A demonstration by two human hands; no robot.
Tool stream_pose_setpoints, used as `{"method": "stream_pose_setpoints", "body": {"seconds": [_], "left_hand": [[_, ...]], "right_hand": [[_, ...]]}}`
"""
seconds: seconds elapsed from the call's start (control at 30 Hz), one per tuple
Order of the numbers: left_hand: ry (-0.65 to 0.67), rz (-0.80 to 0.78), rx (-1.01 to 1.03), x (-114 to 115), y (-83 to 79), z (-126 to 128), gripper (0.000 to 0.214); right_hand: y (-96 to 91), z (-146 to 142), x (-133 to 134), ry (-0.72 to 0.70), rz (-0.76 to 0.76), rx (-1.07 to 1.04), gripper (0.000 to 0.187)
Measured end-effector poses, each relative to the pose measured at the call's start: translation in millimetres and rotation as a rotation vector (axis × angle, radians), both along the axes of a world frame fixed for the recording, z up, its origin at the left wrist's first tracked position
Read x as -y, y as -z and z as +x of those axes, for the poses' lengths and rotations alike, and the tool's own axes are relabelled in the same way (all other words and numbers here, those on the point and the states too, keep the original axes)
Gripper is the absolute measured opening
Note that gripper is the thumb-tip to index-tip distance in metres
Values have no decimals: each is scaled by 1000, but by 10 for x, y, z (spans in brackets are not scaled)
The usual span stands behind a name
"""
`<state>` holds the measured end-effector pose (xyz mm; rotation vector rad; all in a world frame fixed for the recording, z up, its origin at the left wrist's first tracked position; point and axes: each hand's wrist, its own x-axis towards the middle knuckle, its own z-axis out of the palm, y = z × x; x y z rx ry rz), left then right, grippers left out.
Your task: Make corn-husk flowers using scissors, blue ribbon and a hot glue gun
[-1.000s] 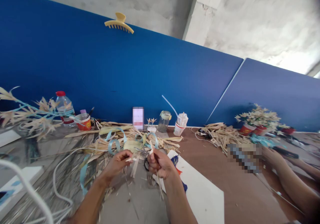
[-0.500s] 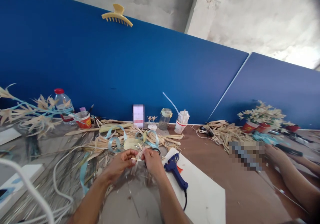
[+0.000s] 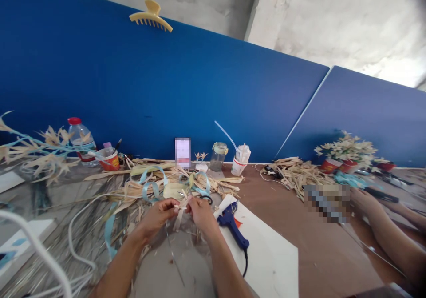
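Note:
My left hand (image 3: 163, 212) pinches one side of a small pale husk flower (image 3: 181, 208) in the middle of the view. On the other side my right hand (image 3: 199, 210) has thumb and fingers closed on the same flower. Narrow husk strips hang down between the two hands. Black-handled scissors (image 3: 207, 198) lie just behind my right hand, partly hidden by it. Beyond both hands spreads a heap of dried corn husks (image 3: 196, 180) with curls of light blue ribbon (image 3: 151, 191). A blue glue gun (image 3: 233, 227) rests on a white board (image 3: 273, 262) beside my right forearm.
Wires (image 3: 89, 227) and a white cable (image 3: 71, 233) cover the left side. A phone (image 3: 183, 152), a glass jar (image 3: 218, 156) and a cup with a straw (image 3: 239, 162) stand along the blue partition (image 3: 199, 85). At right, another person's hands (image 3: 362, 200) work near potted husk flowers (image 3: 349, 151).
Both hands stay together on the husk flower, with slight finger movement. My left fingers have drawn back a little, showing more of the strips. The whole view has shifted slightly.

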<state>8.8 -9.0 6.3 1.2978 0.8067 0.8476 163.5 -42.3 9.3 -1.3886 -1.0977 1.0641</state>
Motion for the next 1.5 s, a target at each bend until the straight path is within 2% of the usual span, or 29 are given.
{"method": "stream_pose_setpoints", "body": {"seconds": [0.13,0.27,0.37,0.47,0.57,0.63,0.73,0.83,0.9,1.03,1.17,1.33,1.5], "left_hand": [[1,28,-27,-12,1,-17,22],[0,63,-32,-34,8,-51,23],[-47,65,-19,-58,34,-74,23],[-66,67,2,-81,57,-85,23],[-67,58,29,-91,62,-86,24],[-69,52,38,-89,56,-84,24],[-66,63,38,-84,38,-74,22],[-61,84,46,-78,14,-57,22],[-62,88,60,-70,-6,-46,24],[-44,71,90,-40,-43,-34,27],[-4,72,87,-23,-57,-30,27],[38,92,68,-25,-59,-26,28],[53,98,58,3,-84,-14,28]], "right_hand": [[-109,-24,57,-65,-134,-141,45],[-252,115,98,-165,-291,-533,47],[-284,247,85,-73,-249,-709,46],[-244,233,57,-4,-238,-677,44],[-178,90,43,8,-291,-618,37],[-130,2,41,-10,-272,-578,33],[-44,-37,22,-51,-207,-441,31],[22,9,-15,17,-88,-205,25],[18,40,-26,51,-6,-146,23],[-103,25,18,-26,43,-281,36],[-209,-44,57,-87,53,-283,32],[-239,-69,40,-45,23,-305,23],[-280,-39,65,-32,-73,-379,25]]}}
